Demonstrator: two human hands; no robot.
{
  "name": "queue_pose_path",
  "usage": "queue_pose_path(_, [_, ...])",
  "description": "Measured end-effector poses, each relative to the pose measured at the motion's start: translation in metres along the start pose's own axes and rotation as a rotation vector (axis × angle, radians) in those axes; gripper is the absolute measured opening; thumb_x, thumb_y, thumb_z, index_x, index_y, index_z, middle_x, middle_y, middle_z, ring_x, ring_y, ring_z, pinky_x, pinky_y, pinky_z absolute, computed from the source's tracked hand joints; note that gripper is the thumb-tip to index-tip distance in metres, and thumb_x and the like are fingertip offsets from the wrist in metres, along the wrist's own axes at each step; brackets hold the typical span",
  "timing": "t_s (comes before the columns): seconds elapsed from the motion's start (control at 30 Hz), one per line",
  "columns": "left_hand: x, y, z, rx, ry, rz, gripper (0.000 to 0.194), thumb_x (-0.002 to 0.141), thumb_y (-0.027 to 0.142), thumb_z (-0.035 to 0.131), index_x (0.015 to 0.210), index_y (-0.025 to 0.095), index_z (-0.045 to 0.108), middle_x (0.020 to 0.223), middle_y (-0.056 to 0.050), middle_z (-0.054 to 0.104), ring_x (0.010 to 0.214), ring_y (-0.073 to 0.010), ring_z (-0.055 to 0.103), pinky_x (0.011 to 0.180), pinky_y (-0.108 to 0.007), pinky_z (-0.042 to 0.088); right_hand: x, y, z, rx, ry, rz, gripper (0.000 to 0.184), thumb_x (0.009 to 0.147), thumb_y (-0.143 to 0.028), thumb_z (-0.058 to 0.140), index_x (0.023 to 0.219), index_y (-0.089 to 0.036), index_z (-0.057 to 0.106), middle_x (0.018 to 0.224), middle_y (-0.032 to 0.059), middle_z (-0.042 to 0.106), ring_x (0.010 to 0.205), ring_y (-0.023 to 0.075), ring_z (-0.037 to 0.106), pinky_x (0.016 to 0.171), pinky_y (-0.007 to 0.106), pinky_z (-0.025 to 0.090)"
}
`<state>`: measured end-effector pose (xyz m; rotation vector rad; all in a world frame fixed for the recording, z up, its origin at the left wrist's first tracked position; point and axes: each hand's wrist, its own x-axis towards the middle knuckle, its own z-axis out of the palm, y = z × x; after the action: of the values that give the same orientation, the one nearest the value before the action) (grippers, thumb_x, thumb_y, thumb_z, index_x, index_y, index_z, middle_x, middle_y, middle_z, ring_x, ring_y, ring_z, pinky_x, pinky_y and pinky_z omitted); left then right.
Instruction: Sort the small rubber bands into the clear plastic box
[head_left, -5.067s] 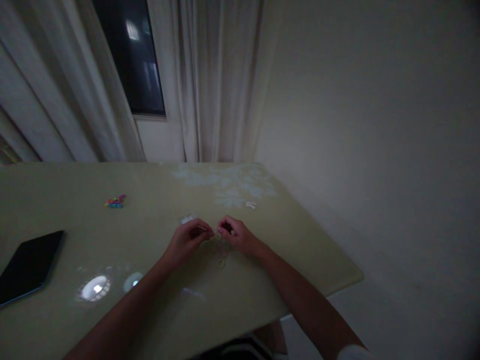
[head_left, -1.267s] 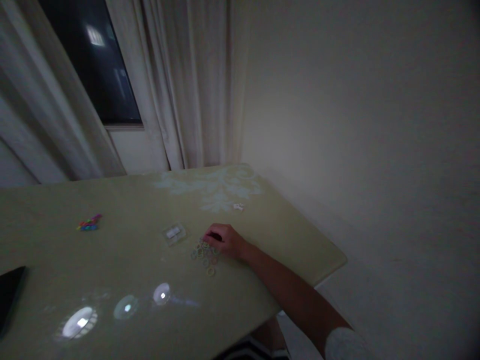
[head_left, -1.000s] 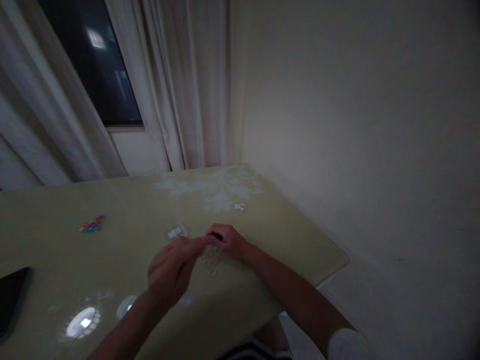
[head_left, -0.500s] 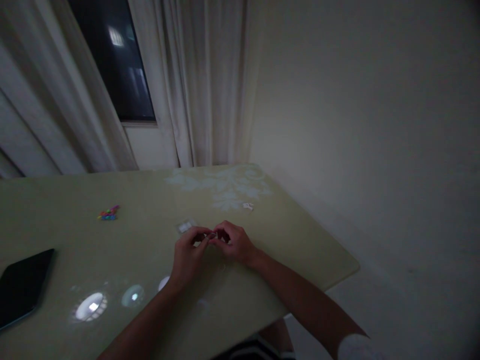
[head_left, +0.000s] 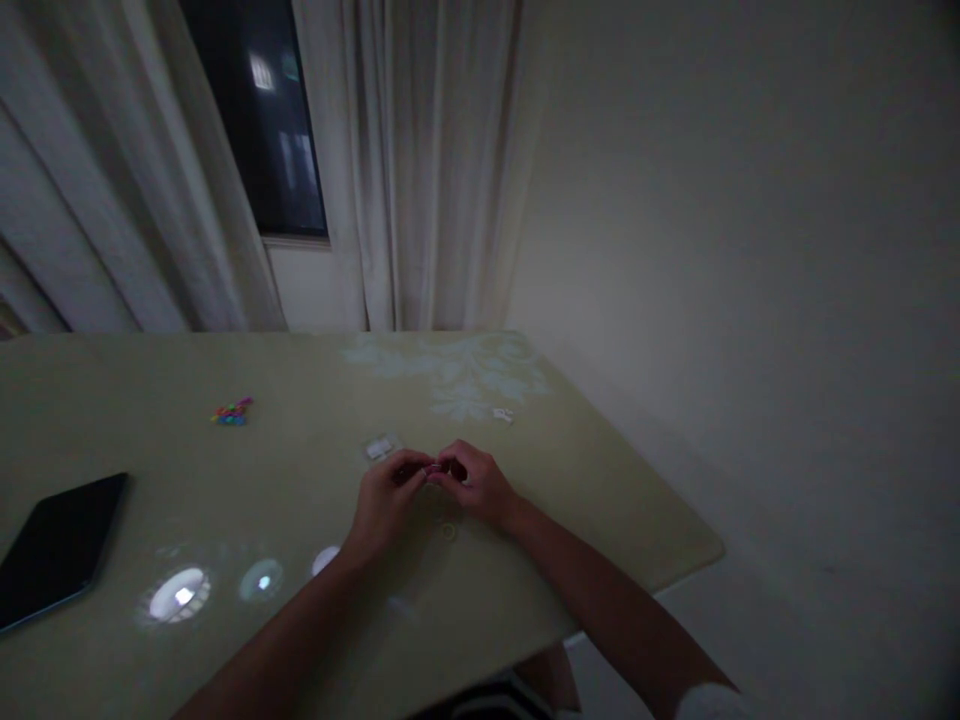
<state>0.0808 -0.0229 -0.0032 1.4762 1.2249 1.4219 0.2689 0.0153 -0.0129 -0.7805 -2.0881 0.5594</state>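
Note:
My left hand [head_left: 390,493] and my right hand [head_left: 474,482] meet over the table, fingertips pinched together. Between them is something small with a thin pale edge, too tiny and dim to name. Both hands are closed, and the fingers hide most of whatever they grip. Just behind my left hand lies a small clear packet [head_left: 381,447] with white pieces showing in it. A little ring-shaped yellowish thing [head_left: 448,532] rests on the table below my right hand. Beyond the right hand sit a few small white pieces [head_left: 502,414].
The pale green table [head_left: 300,540] has a floral pattern at its far end and a rounded right corner. A cluster of small colourful pieces [head_left: 232,412] lies at the left. A dark tablet-like slab [head_left: 64,545] is near the left edge. Curtains [head_left: 420,170] and a wall stand behind.
The view has shifted a little, so the left-hand objects appear farther right. My hands stay together with fingertips pinched, their grip only slightly altered. The ring-shaped thing shows more clearly now.

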Motion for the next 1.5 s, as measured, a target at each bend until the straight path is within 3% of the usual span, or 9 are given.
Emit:
queue_pose_path(0.37, [0.003,0.002,-0.004,-0.028,-0.06,0.022,0.018,0.078,0.032,0.076,0.09,0.023,0.086,0.095,-0.008,0.085,0.09,-0.0286,0.08,0.084,-0.039,0.064,0.0,0.006,-0.002,-0.049,-0.003,-0.047,0.033,0.103,-0.049,0.063,0.103,-0.019,0.077,0.087,0.0063,0.074,0.071,0.0151,0.064,0.072,0.027,0.052])
queue_pose_path(0.7, [0.003,0.002,-0.014,0.17,-0.044,0.102,0.016,0.081,0.035,0.074,0.086,0.025,0.085,0.085,-0.006,0.085,0.078,-0.0255,0.079,0.075,-0.035,0.063,0.001,0.009,-0.005,-0.002,0.006,-0.058,0.045,0.1,-0.06,0.063,0.097,-0.019,0.081,0.083,0.0065,0.076,0.067,0.0148,0.064,0.069,0.026,0.05])
queue_pose_path(1.0, [0.0,-0.001,-0.009,0.169,-0.093,0.11,0.029,0.087,0.036,0.064,0.102,0.025,0.086,0.101,-0.006,0.086,0.091,-0.0286,0.082,0.082,-0.039,0.065,0.0,0.011,-0.006,-0.026,-0.045,-0.019,0.038,0.1,-0.055,0.066,0.096,-0.02,0.08,0.082,0.0046,0.077,0.067,0.0142,0.064,0.07,0.025,0.049])
queue_pose_path(1.3, [0.0,0.001,-0.009,0.173,-0.043,0.104,0.022,0.085,0.035,0.069,0.097,0.026,0.085,0.096,-0.006,0.086,0.087,-0.0281,0.081,0.08,-0.039,0.064,0.002,0.007,-0.008,0.031,-0.057,-0.066,0.041,0.105,-0.053,0.058,0.104,-0.02,0.081,0.08,0.0047,0.077,0.066,0.0147,0.066,0.071,0.026,0.051])
queue_pose_path(1.5, [-0.001,0.006,-0.008,0.201,-0.049,0.121,0.019,0.086,0.035,0.069,0.093,0.025,0.083,0.09,-0.005,0.085,0.081,-0.0249,0.08,0.076,-0.034,0.062,0.003,0.003,-0.01,0.004,-0.022,-0.038,0.039,0.102,-0.053,0.063,0.1,-0.019,0.08,0.083,0.0055,0.076,0.068,0.0147,0.065,0.07,0.025,0.05])
